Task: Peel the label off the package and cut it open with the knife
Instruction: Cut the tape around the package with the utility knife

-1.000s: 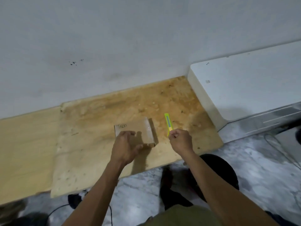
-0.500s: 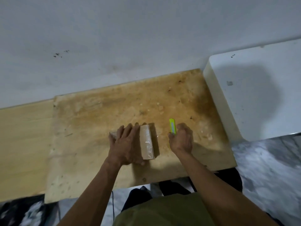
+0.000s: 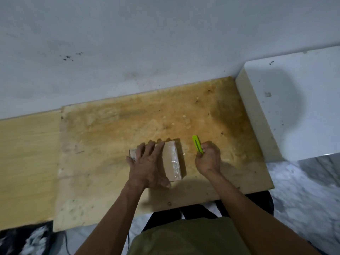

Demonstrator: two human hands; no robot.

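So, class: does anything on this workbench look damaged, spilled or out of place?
Only the plywood board: brown stains and dark specks mark its surface. The package lies flat under the left hand; the right hand grips the green knife.

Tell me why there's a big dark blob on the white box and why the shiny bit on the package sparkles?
Head view: the blob on the white box is a soft shadow, probably the person's, so light seems to come from behind; the sparkle is glare off clear tape on the package; the left hand and right hand cast shadows on the board; the edges look slightly blurred and bent by the wide lens.
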